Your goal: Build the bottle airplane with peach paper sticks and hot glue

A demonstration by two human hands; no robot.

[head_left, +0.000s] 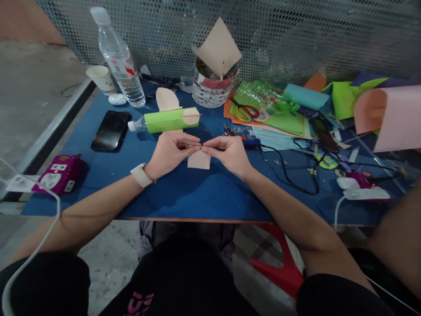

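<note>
A small piece of beige paper [198, 160] is pinched along its top edge between both hands, above the blue table. My left hand [170, 151], with a pale band on the wrist, grips it from the left with thumb and fingertips. From the other side my right hand [230, 153] pinches the same edge, the fingertips of both hands almost meeting. Just beyond lies a plastic bottle wrapped in green paper [167, 120], on its side, its white cap to the left. Beige paper wing shapes stick out from its sides, and another beige piece sits at its rear end.
Upright at the back left are a water bottle [123, 66] and a paper cup [101, 79]; a phone [111, 131] lies nearer. A woven basket [212, 93] stands behind. Scissors [245, 112], coloured paper [289, 120] and a black cord [287, 175] spread rightward. Purple power adapters [61, 173] sit at both sides.
</note>
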